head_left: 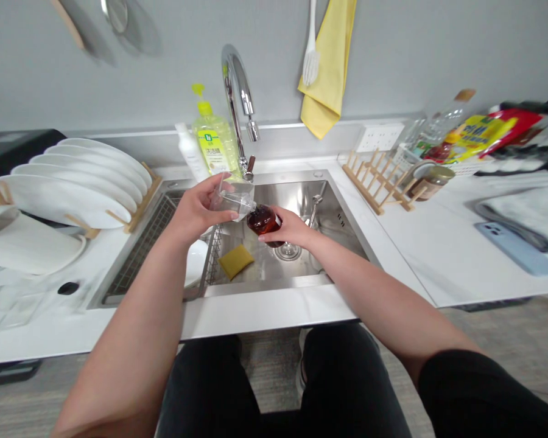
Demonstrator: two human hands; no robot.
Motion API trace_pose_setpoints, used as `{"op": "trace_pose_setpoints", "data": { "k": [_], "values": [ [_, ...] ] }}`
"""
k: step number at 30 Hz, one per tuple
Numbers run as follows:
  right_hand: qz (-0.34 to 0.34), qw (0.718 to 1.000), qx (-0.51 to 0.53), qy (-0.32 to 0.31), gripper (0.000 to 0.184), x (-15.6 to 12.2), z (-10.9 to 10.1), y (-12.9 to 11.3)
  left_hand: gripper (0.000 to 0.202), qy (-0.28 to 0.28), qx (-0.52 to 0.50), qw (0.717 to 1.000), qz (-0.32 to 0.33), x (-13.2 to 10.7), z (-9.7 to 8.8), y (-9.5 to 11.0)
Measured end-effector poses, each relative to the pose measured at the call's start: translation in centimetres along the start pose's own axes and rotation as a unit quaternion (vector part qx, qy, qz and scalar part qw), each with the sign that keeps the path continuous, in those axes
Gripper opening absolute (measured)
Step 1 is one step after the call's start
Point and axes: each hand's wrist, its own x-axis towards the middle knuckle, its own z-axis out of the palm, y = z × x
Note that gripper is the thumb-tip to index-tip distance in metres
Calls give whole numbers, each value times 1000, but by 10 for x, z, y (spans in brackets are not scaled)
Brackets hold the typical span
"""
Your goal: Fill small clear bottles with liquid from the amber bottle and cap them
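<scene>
you face a grey wall above a white counter [265, 310] with a steel sink [342, 213] set into it, and you look down into the basin. a curved tap [237, 91] rises at 12 o'clock of the basin, with a yellow-green soap bottle [214, 143] and a white bottle [189, 152] just beside it at 11 o'clock.

your left hand [196, 210] is over the basin's left half. its fingers wrap a clear cup [235, 198], the thumb on the near side and the other fingers curled round the far side, and the cup is tipped over toward 3 o'clock. your right hand [292, 230] is just at 4 o'clock of it, over the middle of the basin, fingers closed round the body of a small brown bottle [262, 220]. the bottle leans with its top toward 10 o'clock, right at the cup's low edge. you cannot tell whether the two touch.

below your hands a yellow sponge [236, 260] lies on the basin floor at 7 o'clock of the bottle, and the drain [287, 250] sits under your right wrist. a wire rack [150, 237] fills the basin's left side, with a white bowl [195, 261] by its edge.

at 9 o'clock white plates [73, 176] stand on edge in a wooden holder. at 1 o'clock a yellow cloth [329, 67] and a white brush [310, 61] hang on the wall. at 2 o'clock stands a bare wooden rack [377, 182], and at 3 o'clock a blue phone [516, 246] lies flat on the counter.
</scene>
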Motion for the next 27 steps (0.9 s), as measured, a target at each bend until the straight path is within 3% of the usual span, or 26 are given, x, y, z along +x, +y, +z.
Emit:
{"op": "trace_pose_setpoints", "data": {
  "k": [9, 21, 27],
  "values": [
    [-8, 1000, 16, 5, 84, -1, 1, 0, 90, -9, 23, 1000, 0, 3, 2, 14],
    [-16, 999, 43, 13, 81, -4, 1, -4, 101, -45, 132, 990, -9, 19, 3, 42],
    [-19, 998, 65, 16, 83, -5, 0, -7, 101, -53, 125, 991, -4, 24, 0, 42]
  ]
}}
